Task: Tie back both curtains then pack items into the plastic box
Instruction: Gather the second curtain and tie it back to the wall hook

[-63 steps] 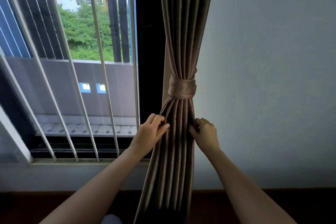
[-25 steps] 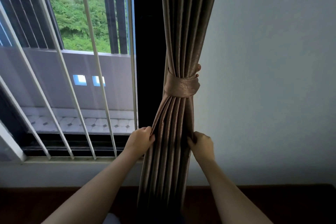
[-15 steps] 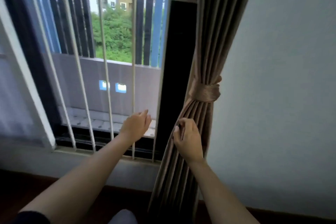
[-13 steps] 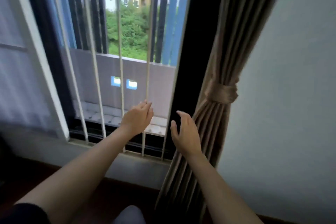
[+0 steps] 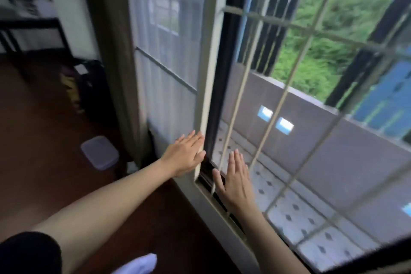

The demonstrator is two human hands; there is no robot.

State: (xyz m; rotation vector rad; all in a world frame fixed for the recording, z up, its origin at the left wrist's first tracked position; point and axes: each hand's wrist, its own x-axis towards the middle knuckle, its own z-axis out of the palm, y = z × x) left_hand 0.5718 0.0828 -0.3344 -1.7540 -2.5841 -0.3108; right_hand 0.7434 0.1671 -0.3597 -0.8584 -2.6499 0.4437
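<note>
Now both hands are leaving the tied brown curtain, gone from view: left hand [image 5: 185, 154] and right hand [image 5: 238, 181], fingers spread and holding nothing, are crossing the white window frame [image 5: 205, 73]. Left of that frame, the untied brown curtain [image 5: 113, 51] and lidded translucent plastic box [image 5: 100, 152] are waiting.

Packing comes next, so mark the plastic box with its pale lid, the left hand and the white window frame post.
Translucent plastic box with pale lid [image 5: 99, 152]: head view, lid centre.
Left hand [image 5: 185, 154]: head view, back of hand.
White window frame post [image 5: 209, 55]: head view, mid-height.
</note>
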